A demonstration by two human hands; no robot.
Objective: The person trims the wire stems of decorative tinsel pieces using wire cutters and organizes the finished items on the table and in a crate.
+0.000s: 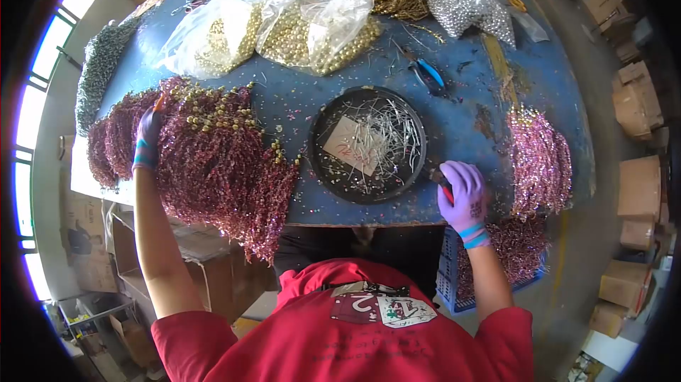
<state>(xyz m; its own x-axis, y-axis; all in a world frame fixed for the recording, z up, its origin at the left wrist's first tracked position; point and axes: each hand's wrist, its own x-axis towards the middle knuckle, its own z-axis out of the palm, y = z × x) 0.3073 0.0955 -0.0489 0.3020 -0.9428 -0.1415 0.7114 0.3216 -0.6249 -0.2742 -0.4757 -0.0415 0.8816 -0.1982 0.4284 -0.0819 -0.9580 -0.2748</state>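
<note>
My left hand (149, 132), in a dark-looking glove with a blue-striped cuff, reaches onto a large heap of pinkish-red bead strands (213, 169). Its fingers are pressed together at the upper left of the heap, and what they pinch is hidden. Gold beads (213, 116) show along the top of these strands. In a purple glove, my right hand (464, 194) is closed around red-handled pliers (445, 187) at the table's front edge. Just left of them lies a round black tray (317, 176) with silvery wire-like pieces (386, 134) and a marked cardboard piece (350, 145).
Plastic bags of gold beads (294, 34) and a bag of silver beads (464, 9) lie at the back of the blue table (284, 84). Blue-handled pliers (428, 75) rest behind the tray. Pink strands (539, 162) hang together at right, above a blue crate (448, 268).
</note>
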